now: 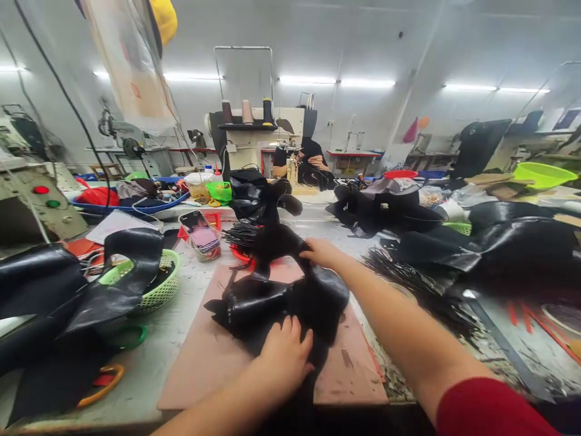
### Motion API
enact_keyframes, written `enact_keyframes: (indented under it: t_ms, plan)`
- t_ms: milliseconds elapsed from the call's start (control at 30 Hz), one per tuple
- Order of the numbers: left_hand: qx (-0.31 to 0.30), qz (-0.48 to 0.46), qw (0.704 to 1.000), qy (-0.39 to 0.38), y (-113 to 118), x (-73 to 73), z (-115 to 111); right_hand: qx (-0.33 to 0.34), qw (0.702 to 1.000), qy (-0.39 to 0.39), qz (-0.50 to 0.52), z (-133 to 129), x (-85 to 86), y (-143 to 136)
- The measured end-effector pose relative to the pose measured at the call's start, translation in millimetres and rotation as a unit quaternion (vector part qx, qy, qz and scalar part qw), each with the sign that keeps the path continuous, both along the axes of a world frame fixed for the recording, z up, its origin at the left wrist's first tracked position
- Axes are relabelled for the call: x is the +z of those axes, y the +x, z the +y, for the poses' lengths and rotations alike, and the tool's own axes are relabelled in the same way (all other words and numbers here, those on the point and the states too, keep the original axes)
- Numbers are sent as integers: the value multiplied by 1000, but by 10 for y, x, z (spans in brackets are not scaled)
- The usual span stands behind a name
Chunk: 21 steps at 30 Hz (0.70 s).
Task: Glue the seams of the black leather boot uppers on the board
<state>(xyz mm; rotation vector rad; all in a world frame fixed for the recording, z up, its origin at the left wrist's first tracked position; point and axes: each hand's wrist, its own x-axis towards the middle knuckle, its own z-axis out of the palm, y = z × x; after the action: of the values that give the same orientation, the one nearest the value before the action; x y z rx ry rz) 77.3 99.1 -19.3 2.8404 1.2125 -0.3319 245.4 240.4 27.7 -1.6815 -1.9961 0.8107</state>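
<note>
One bare left hand (287,352) and one right hand (322,252) are working above one flat pink board (204,360). Glossy black leather-like pieces (261,297) under the fingers (296,329) are overlapping beyond counting. Beyond the fingers, three cone-shaped thread spools (247,112) are standing; leftward, one pale-green lattice basket (172,283) and one dark phone (193,219) are resting.

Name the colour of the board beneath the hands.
The board is dull pink with dark smudges, best seen in the head view.

Left hand (287,350) and right hand (321,252) on black material (261,298), pink board (200,366) beneath
</note>
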Motion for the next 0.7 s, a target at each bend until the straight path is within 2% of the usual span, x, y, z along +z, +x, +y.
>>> enact_keyframes:
  t_ms: [67, 133, 233, 367, 500, 600, 700]
  plan:
    - [-47, 5, 999, -1, 103, 55, 201, -18, 1000, 14, -5, 41, -48, -86]
    - [-103, -9, 995, -8, 135, 52, 405, -36, 999, 31, -5, 2, -92, -85]
    - [-139, -40, 989, -11, 110, -57, 620, -59, 997, 52, -22, -196, -90, 146]
    - [-110, -54, 992, 4, 137, -180, 706, -137, 985, 29, -98, -594, -34, 821]
    - [-112, -63, 992, 10, 213, -153, 753, -229, 954, -96, -171, -974, -138, 1403]
    - [-113, -76, 991, 1, 222, -153, 807, -224, 945, -188, -148, -1177, -327, 1513]
    - [-47, -72, 996, -4, 237, -182, 821, -194, 954, -202, -102, -1304, -530, 1449]
